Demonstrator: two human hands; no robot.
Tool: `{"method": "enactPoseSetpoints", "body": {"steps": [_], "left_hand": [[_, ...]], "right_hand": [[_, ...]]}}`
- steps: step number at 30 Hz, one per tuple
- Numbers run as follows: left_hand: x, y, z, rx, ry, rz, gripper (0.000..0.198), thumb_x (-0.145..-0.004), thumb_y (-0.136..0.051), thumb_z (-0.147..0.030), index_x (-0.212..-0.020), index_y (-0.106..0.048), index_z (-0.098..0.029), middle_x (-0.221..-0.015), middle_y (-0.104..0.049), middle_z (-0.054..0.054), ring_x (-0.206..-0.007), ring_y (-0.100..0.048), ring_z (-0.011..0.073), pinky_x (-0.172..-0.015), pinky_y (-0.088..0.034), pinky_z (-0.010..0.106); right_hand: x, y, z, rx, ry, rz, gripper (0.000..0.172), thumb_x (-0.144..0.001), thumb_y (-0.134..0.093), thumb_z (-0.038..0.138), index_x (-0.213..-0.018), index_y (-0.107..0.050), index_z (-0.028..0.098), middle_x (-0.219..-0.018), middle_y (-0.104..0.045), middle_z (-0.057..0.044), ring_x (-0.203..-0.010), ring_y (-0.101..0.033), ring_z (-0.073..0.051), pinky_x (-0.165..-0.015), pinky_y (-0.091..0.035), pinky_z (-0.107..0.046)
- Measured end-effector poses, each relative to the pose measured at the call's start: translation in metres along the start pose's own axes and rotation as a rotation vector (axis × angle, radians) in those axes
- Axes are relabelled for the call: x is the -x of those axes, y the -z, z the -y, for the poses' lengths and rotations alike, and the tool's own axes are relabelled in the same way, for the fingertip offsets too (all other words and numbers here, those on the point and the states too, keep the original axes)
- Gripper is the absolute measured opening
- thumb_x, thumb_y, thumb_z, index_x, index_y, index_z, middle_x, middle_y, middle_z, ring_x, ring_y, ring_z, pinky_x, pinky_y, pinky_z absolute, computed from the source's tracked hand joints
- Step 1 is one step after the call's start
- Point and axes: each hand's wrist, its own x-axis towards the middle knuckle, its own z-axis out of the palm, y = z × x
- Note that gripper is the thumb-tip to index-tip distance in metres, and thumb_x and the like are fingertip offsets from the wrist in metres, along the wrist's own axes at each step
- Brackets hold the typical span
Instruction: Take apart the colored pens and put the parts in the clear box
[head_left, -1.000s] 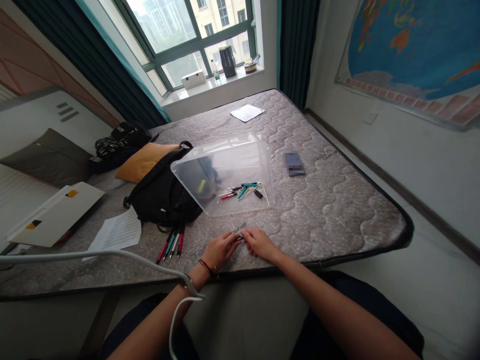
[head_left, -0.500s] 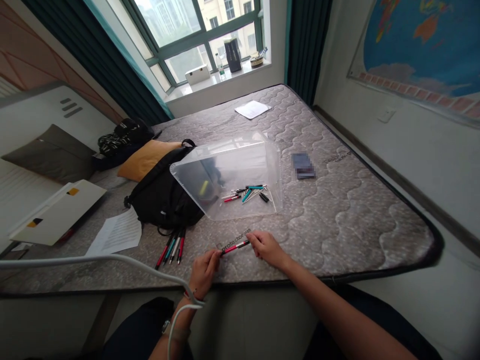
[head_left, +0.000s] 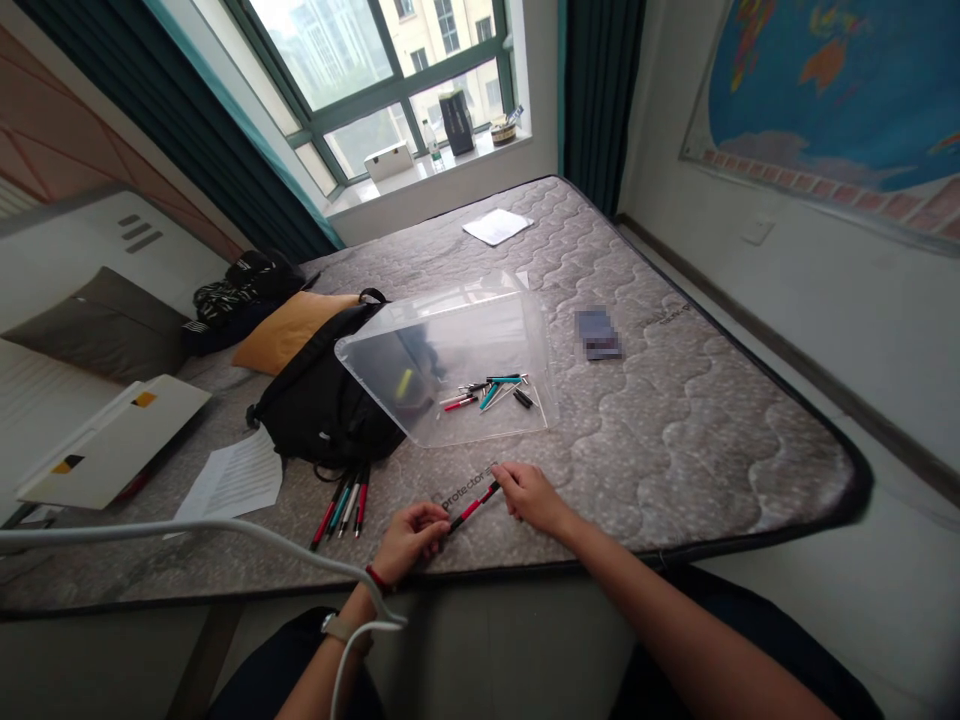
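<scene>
Where we begin at the far left, a white folder (head_left: 112, 450) sits propped at an angle, with a printed sheet (head_left: 232, 475) flat beside it. Grey cable (head_left: 225, 528) crosses in front of both. Next we note a row of pens (head_left: 341, 505), close to parallel, presumably laid so to keep them together; their upper ends meet the black backpack (head_left: 319, 395).

Left hand (head_left: 412, 540): fingers curled, closed to a narrow pinch on the lower end of a red-and-black pen (head_left: 474, 503). We find this pen between the two hands, just above the mattress (head_left: 675, 440), slanting up to the right. Behind it, a clear bin (head_left: 480, 325) appears to lie on its side, its lower wall probably serving as a tray for the loose pens and pen parts (head_left: 491, 390).

Right hand (head_left: 529, 497): thumb and fingertips pinched together on the upper end. We judge that gripping both ends steadies so slim a barrel and leaves its middle uncovered. Further right, a pixelated dark object (head_left: 598, 333) lies apart; we cannot identify it.
</scene>
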Motion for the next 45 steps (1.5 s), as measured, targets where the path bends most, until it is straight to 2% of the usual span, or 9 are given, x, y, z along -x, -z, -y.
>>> {"method": "enactPoseSetpoints", "body": {"steps": [4, 9, 14, 19, 24, 31, 36, 40, 45], "left_hand": [[0.001, -0.005, -0.001, -0.013, 0.008, -0.006, 0.049, -0.058, -0.083, -0.047, -0.089, -0.061, -0.015, -0.070, -0.069, 0.001, -0.044, -0.054, 0.0072, -0.038, -0.035, 0.016], [0.000, -0.010, -0.004, -0.026, -0.010, -0.070, 0.048, -0.072, -0.066, -0.062, -0.078, -0.059, -0.015, -0.062, -0.065, 0.000, -0.038, -0.049, 0.0065, -0.036, -0.032, 0.017], [-0.003, -0.010, 0.001, 0.023, -0.043, -0.111, 0.052, -0.080, -0.052, -0.069, -0.072, -0.052, -0.018, -0.048, -0.046, -0.008, -0.034, -0.043, 0.0068, -0.034, -0.028, 0.018], [-0.008, -0.010, 0.002, 0.043, -0.033, -0.110, 0.056, -0.083, -0.042, -0.073, -0.060, -0.037, -0.023, -0.043, -0.034, -0.010, -0.029, -0.037, 0.0066, -0.033, -0.023, 0.021], [-0.007, -0.013, 0.000, 0.076, -0.058, -0.172, 0.057, -0.082, -0.043, -0.075, -0.057, -0.034, -0.025, -0.044, -0.033, -0.008, -0.028, -0.038, 0.0076, -0.032, -0.021, 0.023], [-0.006, -0.014, 0.001, 0.068, -0.060, -0.187, 0.061, -0.078, -0.043, -0.079, -0.054, -0.031, -0.024, -0.042, -0.032, -0.008, -0.028, -0.038, 0.0075, -0.032, -0.021, 0.023], [-0.005, -0.015, -0.002, 0.047, -0.061, -0.147, 0.060, -0.079, -0.039, -0.080, -0.056, -0.034, -0.025, -0.043, -0.034, -0.006, -0.030, -0.038, 0.0085, -0.034, -0.022, 0.025], [-0.006, -0.017, 0.001, 0.086, -0.073, -0.134, 0.059, -0.079, -0.041, -0.079, -0.057, -0.037, -0.025, -0.045, -0.035, -0.006, -0.031, -0.037, 0.0088, -0.035, -0.024, 0.027], [-0.010, -0.018, 0.010, 0.087, -0.095, -0.143, 0.060, -0.080, -0.040, -0.079, -0.055, -0.039, -0.024, -0.044, -0.036, -0.005, -0.030, -0.037, 0.0081, -0.034, -0.025, 0.025]], "right_hand": [[0.000, -0.002, 0.002, 0.022, -0.011, -0.050, 0.046, -0.099, -0.037, 0.049, -0.066, -0.051, 0.020, -0.047, -0.052, 0.004, -0.045, -0.053, -0.011, -0.054, -0.038, -0.022], [0.004, -0.001, 0.006, 0.083, -0.008, -0.053, 0.046, -0.099, -0.037, 0.048, -0.066, -0.052, 0.020, -0.048, -0.051, 0.004, -0.049, -0.053, -0.012, -0.055, -0.035, -0.022], [0.009, -0.008, 0.005, 0.241, 0.067, -0.067, 0.040, -0.100, -0.039, 0.042, -0.070, -0.055, 0.020, -0.061, -0.055, 0.001, -0.061, -0.051, -0.013, -0.060, -0.032, -0.024], [0.018, -0.014, 0.004, 0.325, 0.128, -0.012, 0.029, -0.101, -0.037, 0.036, -0.084, -0.055, 0.020, -0.074, -0.059, 0.000, -0.069, -0.053, -0.014, -0.065, -0.032, -0.025], [0.022, -0.010, 0.006, 0.194, 0.151, 0.016, 0.019, -0.100, -0.040, 0.033, -0.103, -0.054, 0.022, -0.080, -0.062, 0.001, -0.069, -0.059, -0.014, -0.065, -0.037, -0.024], [0.014, -0.011, 0.004, 0.030, -0.044, 0.025, 0.050, -0.099, -0.032, 0.054, -0.074, -0.058, 0.018, -0.062, -0.061, 0.001, -0.048, -0.057, -0.010, -0.050, -0.038, -0.021], [0.010, -0.013, 0.001, -0.026, -0.053, 0.070, 0.055, -0.097, -0.031, 0.058, -0.067, -0.056, 0.019, -0.056, -0.061, 0.000, -0.045, -0.056, -0.011, -0.047, -0.039, -0.021], [0.007, -0.013, -0.002, -0.010, -0.029, 0.104, 0.051, -0.095, -0.035, 0.057, -0.067, -0.052, 0.019, -0.056, -0.060, 0.001, -0.043, -0.055, -0.011, -0.044, -0.038, -0.021], [0.004, -0.015, -0.001, -0.085, -0.127, 0.096, 0.052, -0.092, -0.033, 0.065, -0.069, -0.050, 0.021, -0.054, -0.055, 0.002, -0.040, -0.054, -0.012, -0.037, -0.037, -0.021]]}}
